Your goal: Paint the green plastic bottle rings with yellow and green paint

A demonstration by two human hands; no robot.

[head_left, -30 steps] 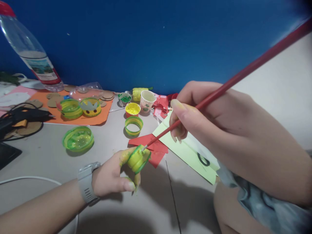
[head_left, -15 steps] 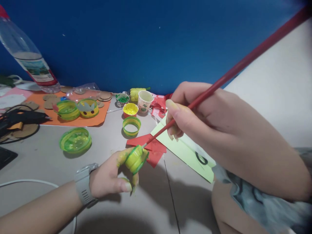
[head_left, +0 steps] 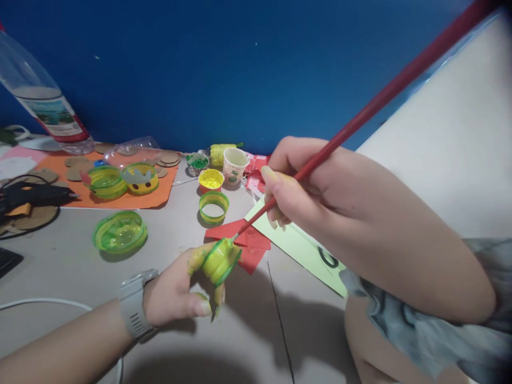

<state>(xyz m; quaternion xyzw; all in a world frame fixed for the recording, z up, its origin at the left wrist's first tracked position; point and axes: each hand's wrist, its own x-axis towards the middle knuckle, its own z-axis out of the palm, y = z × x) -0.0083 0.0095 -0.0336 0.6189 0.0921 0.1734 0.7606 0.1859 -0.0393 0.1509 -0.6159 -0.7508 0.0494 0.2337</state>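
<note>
My left hand (head_left: 170, 301), with a grey watch (head_left: 136, 308) at the wrist, holds a small plastic ring (head_left: 221, 262) painted yellow with green edges. The ring sits tilted over the fingers, and the thumb is held apart below it. Yellow paint marks these fingers. My right hand (head_left: 320, 186) grips a red-handled paintbrush (head_left: 372, 109) between thumb and fingers. Its tip touches the upper edge of the ring. A cup of yellow paint (head_left: 210, 181), a cup of green paint (head_left: 197, 163) and another green-and-yellow ring (head_left: 214, 217) stand beyond the left hand.
A green-painted bottle base (head_left: 120, 234) lies at left. Orange paper (head_left: 160, 200) bears two decorated rings and cardboard discs. Near it are a glue gun (head_left: 36, 196) and a tall bottle (head_left: 52, 112). A paper cup (head_left: 236, 166), red paper (head_left: 252, 248) and pale green paper (head_left: 298, 253) lie around.
The whole view has shifted slightly, so everything sits a little further left. The brush tip stays at the ring's upper edge, and both hands keep their holds.
</note>
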